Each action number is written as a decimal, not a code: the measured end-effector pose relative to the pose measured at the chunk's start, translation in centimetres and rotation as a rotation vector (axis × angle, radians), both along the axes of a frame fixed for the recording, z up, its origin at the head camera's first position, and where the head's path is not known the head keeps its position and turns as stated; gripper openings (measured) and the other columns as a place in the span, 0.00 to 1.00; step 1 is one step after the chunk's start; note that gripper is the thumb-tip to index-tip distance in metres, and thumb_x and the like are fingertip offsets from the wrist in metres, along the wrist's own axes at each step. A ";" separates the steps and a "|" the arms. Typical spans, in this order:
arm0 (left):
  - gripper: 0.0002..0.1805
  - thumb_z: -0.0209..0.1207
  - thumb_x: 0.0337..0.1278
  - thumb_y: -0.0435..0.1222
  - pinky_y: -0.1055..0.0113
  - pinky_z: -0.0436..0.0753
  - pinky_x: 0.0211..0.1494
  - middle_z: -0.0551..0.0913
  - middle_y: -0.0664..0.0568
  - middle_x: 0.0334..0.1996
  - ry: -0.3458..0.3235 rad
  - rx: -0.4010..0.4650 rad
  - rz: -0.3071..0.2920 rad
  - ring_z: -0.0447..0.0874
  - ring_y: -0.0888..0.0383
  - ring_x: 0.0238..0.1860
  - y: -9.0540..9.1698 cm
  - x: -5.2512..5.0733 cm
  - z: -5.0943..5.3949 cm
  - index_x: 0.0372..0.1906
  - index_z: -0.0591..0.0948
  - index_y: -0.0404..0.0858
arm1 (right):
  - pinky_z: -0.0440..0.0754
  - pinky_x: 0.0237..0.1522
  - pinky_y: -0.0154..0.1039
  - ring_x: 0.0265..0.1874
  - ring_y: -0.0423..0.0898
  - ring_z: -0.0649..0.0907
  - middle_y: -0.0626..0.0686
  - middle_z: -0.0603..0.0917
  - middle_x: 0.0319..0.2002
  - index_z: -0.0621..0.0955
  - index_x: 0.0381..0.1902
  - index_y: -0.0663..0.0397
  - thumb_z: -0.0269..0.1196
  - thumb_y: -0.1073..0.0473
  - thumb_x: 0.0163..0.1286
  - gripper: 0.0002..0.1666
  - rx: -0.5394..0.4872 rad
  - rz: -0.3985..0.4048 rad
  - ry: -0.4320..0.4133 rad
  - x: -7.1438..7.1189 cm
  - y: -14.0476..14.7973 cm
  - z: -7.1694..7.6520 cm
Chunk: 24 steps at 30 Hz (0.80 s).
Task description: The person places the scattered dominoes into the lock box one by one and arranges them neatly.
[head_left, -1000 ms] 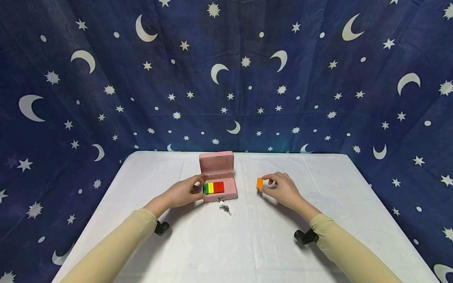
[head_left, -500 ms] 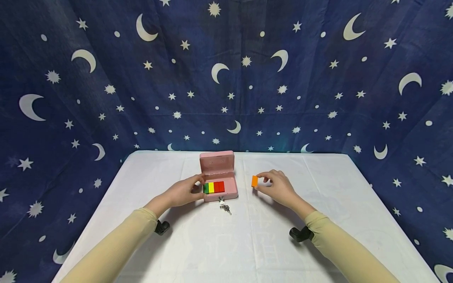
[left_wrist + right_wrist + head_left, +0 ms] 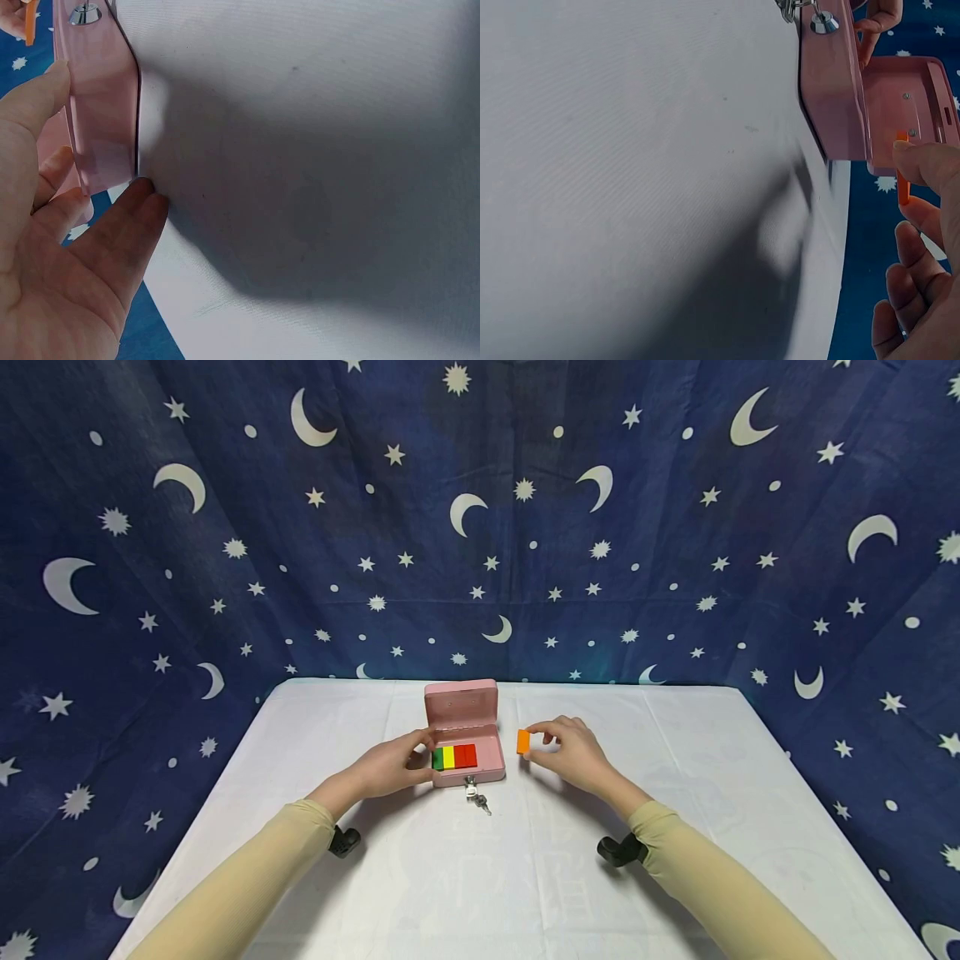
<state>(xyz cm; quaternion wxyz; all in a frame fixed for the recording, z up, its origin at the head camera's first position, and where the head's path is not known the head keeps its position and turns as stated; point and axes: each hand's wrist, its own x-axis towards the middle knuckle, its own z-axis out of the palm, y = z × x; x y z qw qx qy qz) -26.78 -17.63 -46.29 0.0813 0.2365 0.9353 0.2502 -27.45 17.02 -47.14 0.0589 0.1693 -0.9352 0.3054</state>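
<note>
A pink metal cash box (image 3: 491, 760) stands on the table with its lid (image 3: 461, 705) raised. Inside, at its left, a green, a yellow (image 3: 448, 757) and red (image 3: 466, 756) dominoes lie side by side. My left hand (image 3: 388, 767) holds the box's left end, thumb at the front rim and fingers round the side. Just right of the box, my right hand (image 3: 573, 752) pinches an orange domino (image 3: 522, 742) between thumb and index finger, above the tabletop. In the right wrist view the domino (image 3: 903, 176) shows edge-on, apart from the box.
Small keys (image 3: 482, 802) hang from the lock (image 3: 471, 788) on the box's front and reach the white tablecloth (image 3: 480, 885). A dark blue cloth (image 3: 420, 577) with moons and stars hangs behind the table. A black wrist mount (image 3: 621, 851) sits under the right forearm.
My right hand has moved left with the orange domino, bringing it near the box's right side. The left hand and the box have stayed in place.
</note>
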 end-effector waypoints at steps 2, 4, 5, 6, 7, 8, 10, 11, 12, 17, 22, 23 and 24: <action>0.24 0.68 0.61 0.51 0.53 0.78 0.60 0.70 0.49 0.72 0.001 0.002 -0.004 0.83 0.53 0.55 0.0 0.1 0.0 0.55 0.76 0.44 | 0.68 0.40 0.42 0.39 0.47 0.73 0.49 0.80 0.35 0.86 0.55 0.42 0.73 0.46 0.61 0.24 0.005 0.004 0.005 -0.1 -0.3 -0.1; 0.24 0.68 0.61 0.51 0.53 0.78 0.60 0.69 0.49 0.74 -0.002 0.001 -0.005 0.83 0.53 0.56 -0.1 0.1 0.0 0.55 0.76 0.44 | 0.68 0.40 0.42 0.39 0.47 0.72 0.50 0.80 0.35 0.86 0.55 0.41 0.73 0.46 0.61 0.24 0.010 0.010 0.006 -0.2 -0.5 0.0; 0.24 0.67 0.61 0.51 0.53 0.78 0.60 0.68 0.49 0.74 -0.004 -0.001 -0.004 0.83 0.53 0.56 -0.1 0.1 0.0 0.54 0.76 0.44 | 0.68 0.40 0.42 0.39 0.47 0.72 0.50 0.80 0.35 0.86 0.55 0.41 0.73 0.46 0.61 0.24 0.011 0.013 0.006 -0.2 -0.6 -0.1; 0.24 0.67 0.61 0.52 0.53 0.78 0.60 0.67 0.49 0.75 -0.006 -0.002 -0.002 0.83 0.53 0.56 -0.1 0.2 0.0 0.54 0.76 0.44 | 0.68 0.40 0.42 0.38 0.47 0.72 0.50 0.80 0.35 0.86 0.55 0.41 0.73 0.46 0.61 0.24 0.010 0.015 0.007 -0.3 -0.7 0.0; 0.23 0.67 0.61 0.52 0.53 0.78 0.60 0.66 0.49 0.75 -0.008 -0.003 -0.002 0.83 0.54 0.56 -0.1 0.2 0.0 0.54 0.76 0.44 | 0.68 0.40 0.42 0.38 0.47 0.72 0.49 0.80 0.34 0.86 0.55 0.41 0.73 0.46 0.61 0.24 0.009 0.018 0.008 -0.3 -0.9 0.0; 0.23 0.67 0.61 0.52 0.53 0.79 0.60 0.66 0.49 0.75 -0.008 -0.005 -0.001 0.83 0.54 0.56 -0.1 0.2 0.0 0.54 0.76 0.44 | 0.67 0.40 0.43 0.38 0.47 0.72 0.49 0.80 0.34 0.86 0.55 0.41 0.73 0.45 0.61 0.24 0.008 0.021 0.009 -0.3 -1.0 0.0; 0.23 0.67 0.61 0.51 0.53 0.79 0.60 0.66 0.49 0.75 -0.004 -0.006 0.000 0.83 0.54 0.55 -0.1 0.1 0.0 0.55 0.76 0.44 | 0.67 0.40 0.43 0.37 0.47 0.71 0.48 0.79 0.33 0.86 0.55 0.41 0.73 0.45 0.60 0.24 0.006 0.026 0.016 -0.4 -1.3 0.0; 0.23 0.67 0.62 0.51 0.53 0.79 0.59 0.67 0.49 0.75 -0.003 -0.006 0.000 0.83 0.54 0.55 -0.1 0.1 -0.1 0.55 0.76 0.44 | 0.67 0.40 0.43 0.37 0.47 0.71 0.48 0.78 0.33 0.86 0.54 0.41 0.73 0.46 0.60 0.24 0.003 0.029 0.021 -0.5 -1.4 0.1; 0.23 0.67 0.62 0.51 0.53 0.79 0.59 0.67 0.49 0.75 -0.003 -0.005 0.000 0.83 0.54 0.55 -0.1 0.1 -0.1 0.55 0.76 0.44 | 0.67 0.40 0.43 0.37 0.47 0.71 0.47 0.78 0.32 0.86 0.54 0.41 0.74 0.46 0.60 0.24 0.001 0.032 0.024 -0.5 -1.5 0.1; 0.23 0.67 0.62 0.50 0.54 0.79 0.59 0.67 0.49 0.75 -0.008 -0.003 0.001 0.82 0.54 0.55 0.0 0.1 -0.1 0.55 0.76 0.44 | 0.67 0.40 0.43 0.37 0.47 0.72 0.44 0.76 0.30 0.87 0.54 0.41 0.74 0.45 0.59 0.24 0.007 0.044 0.036 -0.7 -2.2 0.2; 0.23 0.67 0.62 0.51 0.55 0.79 0.58 0.64 0.49 0.76 -0.015 -0.007 0.004 0.83 0.55 0.55 -0.1 0.1 -0.1 0.54 0.76 0.44 | 0.67 0.39 0.43 0.37 0.46 0.71 0.43 0.75 0.30 0.87 0.54 0.39 0.73 0.43 0.60 0.24 0.024 0.049 0.033 -0.9 -2.8 0.2; 0.23 0.67 0.62 0.51 0.55 0.79 0.58 0.63 0.49 0.77 -0.019 -0.008 0.006 0.83 0.55 0.55 -0.1 0.1 -0.1 0.54 0.76 0.44 | 0.67 0.39 0.43 0.37 0.46 0.71 0.43 0.75 0.30 0.87 0.54 0.39 0.73 0.44 0.60 0.24 0.028 0.050 0.031 -1.0 -2.9 0.2; 0.23 0.67 0.62 0.51 0.55 0.79 0.59 0.63 0.49 0.77 -0.019 -0.007 0.007 0.83 0.55 0.55 -0.1 0.1 -0.1 0.54 0.76 0.45 | 0.67 0.39 0.43 0.37 0.46 0.71 0.43 0.75 0.29 0.87 0.55 0.39 0.73 0.44 0.60 0.24 0.032 0.053 0.032 -1.0 -3.0 0.2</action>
